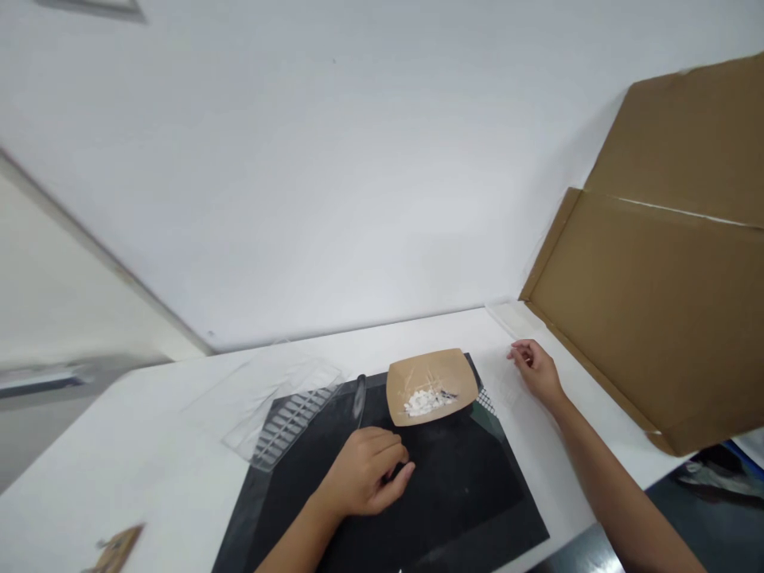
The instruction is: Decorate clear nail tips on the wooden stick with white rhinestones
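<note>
My left hand [370, 471] hovers over or rests on a black mat [454, 477], its fingers loosely curled and nothing visible in them. Just beyond its knuckles lies a slim dark tool [359, 398], partly hidden by the hand; its kind is unclear. A brown paper tray [426, 368] stands at the mat's far edge, with small white pieces [426, 402] and a few dark bits inside. To the right, my right hand [534, 370] is held above the white table, fingers half bent and apart from the thumb, near a clear plastic sheet or bag [507, 382]. I see nothing in it.
An opened cardboard box [650, 302] leans at the right. Clear plastic packaging [286, 414] with a ribbed strip overlaps the mat's left corner. A small wooden piece [119, 549] lies front left. Behind the white table [161, 446] rises a white wall [370, 175].
</note>
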Available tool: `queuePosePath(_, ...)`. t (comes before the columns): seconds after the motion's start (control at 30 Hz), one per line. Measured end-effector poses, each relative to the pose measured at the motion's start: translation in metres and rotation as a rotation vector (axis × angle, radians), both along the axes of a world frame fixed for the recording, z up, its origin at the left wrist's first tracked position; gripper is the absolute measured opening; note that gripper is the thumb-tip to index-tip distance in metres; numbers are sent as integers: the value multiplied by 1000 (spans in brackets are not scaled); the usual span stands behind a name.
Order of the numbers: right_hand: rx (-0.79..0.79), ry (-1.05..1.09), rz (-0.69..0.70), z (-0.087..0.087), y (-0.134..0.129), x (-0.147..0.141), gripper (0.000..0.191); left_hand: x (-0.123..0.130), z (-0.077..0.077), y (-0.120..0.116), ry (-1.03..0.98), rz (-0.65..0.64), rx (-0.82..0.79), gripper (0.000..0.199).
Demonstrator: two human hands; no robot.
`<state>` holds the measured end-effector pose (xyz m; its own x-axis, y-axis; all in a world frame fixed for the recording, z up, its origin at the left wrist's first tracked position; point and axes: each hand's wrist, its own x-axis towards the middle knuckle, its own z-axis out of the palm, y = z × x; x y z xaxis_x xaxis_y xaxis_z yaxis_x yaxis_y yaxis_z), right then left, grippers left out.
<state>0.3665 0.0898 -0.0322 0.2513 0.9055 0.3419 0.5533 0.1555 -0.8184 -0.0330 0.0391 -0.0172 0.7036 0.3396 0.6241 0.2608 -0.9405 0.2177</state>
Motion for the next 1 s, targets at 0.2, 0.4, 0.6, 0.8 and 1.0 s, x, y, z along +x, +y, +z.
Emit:
queuePosePath(0.2,0,20,317,63,-28,-107,30,4,-7,-2,-277,152,-241,11)
queuePosePath(0.4,62,112,582,56,-48,-183,17,10,-7,-10,-634,84,-674,25)
queuePosePath(0.6,126,64,550,24,-54,-185,12,13,-24,-9,-722,134,-1033,29)
queuePosePath(0.8,137,64,570,17,-60,-184,15,12,-16,-6,-727,197,-1034,31)
queuePosePath(1.0,183,27,640,6,-64,-185,39,7,-12,-3,-762,248,-986,32)
